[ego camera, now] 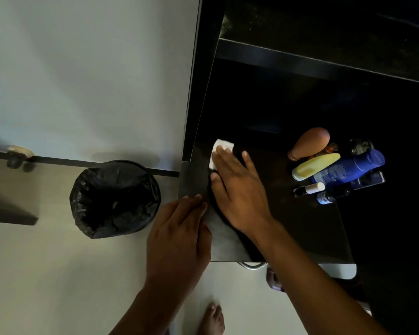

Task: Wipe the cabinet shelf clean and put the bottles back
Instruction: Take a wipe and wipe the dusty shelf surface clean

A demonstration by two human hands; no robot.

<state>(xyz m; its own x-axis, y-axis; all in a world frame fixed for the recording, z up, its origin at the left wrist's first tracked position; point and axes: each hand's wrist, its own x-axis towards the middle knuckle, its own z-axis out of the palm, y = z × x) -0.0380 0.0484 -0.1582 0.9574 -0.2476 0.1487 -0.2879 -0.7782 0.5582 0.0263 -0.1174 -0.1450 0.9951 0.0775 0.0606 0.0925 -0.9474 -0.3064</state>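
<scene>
My right hand point(237, 189) lies flat on a white tissue point(221, 148) and presses it onto the dark cabinet shelf point(300, 226) near the shelf's left side. Only the tissue's far end shows past my fingertips. My left hand point(179, 238) rests on the shelf's front left corner with fingers curled over the edge, holding nothing. Several bottles stand bunched at the right of the shelf: a brown one point(312, 142), a yellow one point(314, 165), a blue one point(348, 169) and small dark ones point(329, 193).
A round bin point(114, 199) lined with a black bag stands on the pale floor left of the cabinet. A second dark shelf point(300, 61) runs above. A bare foot point(212, 320) shows below the shelf's front edge.
</scene>
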